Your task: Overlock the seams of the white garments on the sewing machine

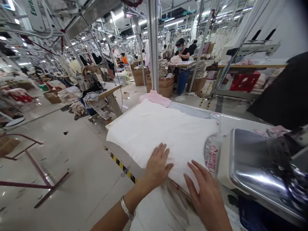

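Note:
A large piece of white fabric [163, 128] lies spread across the table in front of me, its near part hanging over the front edge. My left hand [157, 165] rests on the cloth near that edge, palm down with the fingers stretched out. To its right, my right hand [204, 186] is over the fabric's near right part, fingers spread; whether every fingertip touches is hard to tell. Neither hand grips anything. Beyond the white cloth lies a folded pink fabric [156, 98]. Clear plastic with red print [212, 155] shows at the white fabric's right edge.
A sewing machine with a shiny metal plate [260, 173] stands close on my right. Yellow-black tape [122, 166] marks the floor at left. Another sewing table [108, 89], a metal post [152, 48], cardboard boxes [166, 86] and a seated co-worker [184, 53] are farther off.

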`<state>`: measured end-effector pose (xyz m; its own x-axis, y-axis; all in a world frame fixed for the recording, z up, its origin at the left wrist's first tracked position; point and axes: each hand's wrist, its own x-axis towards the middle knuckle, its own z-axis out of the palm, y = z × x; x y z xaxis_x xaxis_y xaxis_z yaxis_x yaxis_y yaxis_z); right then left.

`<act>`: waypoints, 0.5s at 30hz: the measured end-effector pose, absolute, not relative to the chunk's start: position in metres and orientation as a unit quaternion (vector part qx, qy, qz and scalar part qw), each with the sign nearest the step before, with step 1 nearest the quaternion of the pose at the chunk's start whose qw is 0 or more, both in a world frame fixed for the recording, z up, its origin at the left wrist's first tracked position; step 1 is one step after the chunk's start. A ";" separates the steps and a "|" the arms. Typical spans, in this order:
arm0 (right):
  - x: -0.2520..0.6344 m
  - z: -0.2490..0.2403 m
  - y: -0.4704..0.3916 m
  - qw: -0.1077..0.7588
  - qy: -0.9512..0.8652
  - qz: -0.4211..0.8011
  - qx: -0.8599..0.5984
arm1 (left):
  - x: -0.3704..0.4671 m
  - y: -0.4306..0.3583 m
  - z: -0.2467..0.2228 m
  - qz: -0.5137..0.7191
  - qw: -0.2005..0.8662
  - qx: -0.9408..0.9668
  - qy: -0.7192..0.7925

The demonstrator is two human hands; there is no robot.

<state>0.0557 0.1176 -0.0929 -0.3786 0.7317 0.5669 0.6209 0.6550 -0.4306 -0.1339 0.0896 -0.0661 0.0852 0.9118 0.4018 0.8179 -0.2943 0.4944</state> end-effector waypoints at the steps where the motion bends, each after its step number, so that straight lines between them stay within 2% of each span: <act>1: 0.063 -0.100 0.115 0.368 -0.835 0.066 -0.403 | -0.131 0.088 -0.060 0.299 0.154 0.751 0.568; 4: 0.079 -0.115 0.104 0.371 -0.842 0.105 -0.377 | -0.130 0.068 -0.043 0.223 0.408 0.756 0.461; 6: 0.083 -0.114 0.104 0.393 -0.814 0.149 -0.400 | -0.131 0.054 -0.035 0.222 0.466 0.726 0.454; 8: 0.077 -0.109 0.109 0.399 -0.794 0.157 -0.432 | -0.135 0.050 -0.034 0.280 0.398 0.700 0.523; 11: 0.053 -0.106 0.110 0.368 -0.816 0.116 -0.431 | -0.155 0.072 -0.043 0.365 0.229 0.641 0.635; 15: 0.026 -0.110 0.079 0.299 -0.880 0.293 -0.224 | -0.221 0.121 -0.055 0.379 0.108 0.571 0.720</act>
